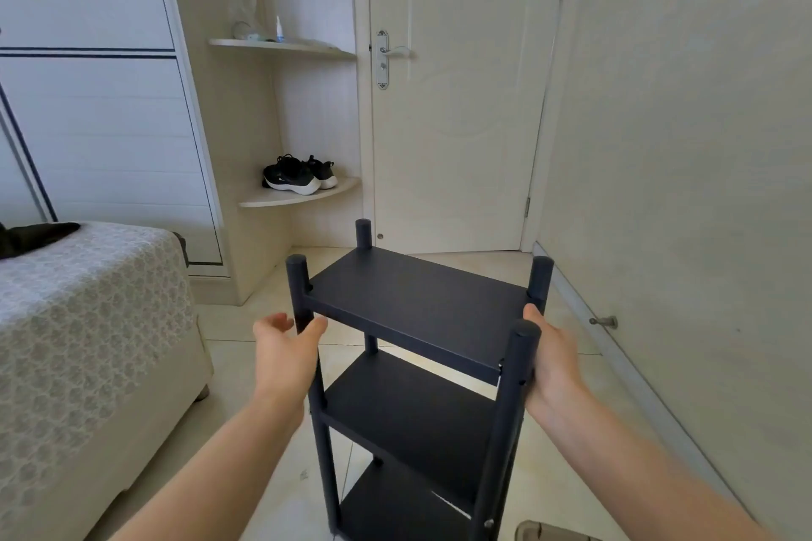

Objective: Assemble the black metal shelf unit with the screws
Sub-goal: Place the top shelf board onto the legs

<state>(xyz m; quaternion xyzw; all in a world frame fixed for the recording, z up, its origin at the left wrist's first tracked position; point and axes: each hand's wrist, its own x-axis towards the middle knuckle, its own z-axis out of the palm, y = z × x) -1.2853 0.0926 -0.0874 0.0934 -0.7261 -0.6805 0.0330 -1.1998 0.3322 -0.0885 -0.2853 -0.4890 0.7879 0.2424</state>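
The black metal shelf unit (422, 303) stands upright on the tiled floor, with three shelves between four round posts. My left hand (285, 347) hovers at the front left post with relaxed, spread fingers, and its thumb just touches the post. My right hand (553, 360) lies flat against the right end of the top shelf, between the two right posts, thumb pointing up along the edge. Its fingers are partly hidden behind the front right post (514, 409). A screw head (488, 523) shows low on that post.
A bed with a patterned cover (88, 343) fills the left side. A white door (452, 101) and corner shelves holding black sneakers (299, 174) stand behind. The right wall carries a doorstop (606, 322). A slipper (549, 534) lies at the bottom edge.
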